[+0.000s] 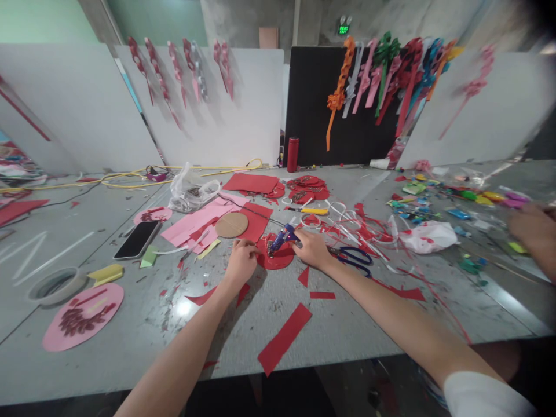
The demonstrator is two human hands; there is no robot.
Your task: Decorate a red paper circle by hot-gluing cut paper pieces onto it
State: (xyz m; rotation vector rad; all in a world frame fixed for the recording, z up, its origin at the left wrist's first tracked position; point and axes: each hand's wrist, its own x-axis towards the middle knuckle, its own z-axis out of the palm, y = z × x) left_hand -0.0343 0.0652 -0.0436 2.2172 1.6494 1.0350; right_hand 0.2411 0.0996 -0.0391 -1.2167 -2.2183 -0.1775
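My right hand (311, 248) is closed around a blue hot glue gun (284, 236), its nozzle angled down to the left over a red paper disc (278, 260). Brownish pieces lie on the disc under the nozzle; their detail is too small to make out. At the disc's left edge, my left hand (242, 262) has its fingers bent together, holding the rim. Just behind that hand a round cardboard piece (231, 225) rests on red and pink paper. Blue-handled scissors (354, 258) lie to the right of my right hand.
A yellow utility knife (313, 211) and stacked red discs (307, 190) lie farther back. Leftward are a phone (137, 239), a tape roll (58, 285) and a decorated pink disc (84, 318). A red bottle (293, 154) stands behind. Another person's hand (532, 229) is at right.
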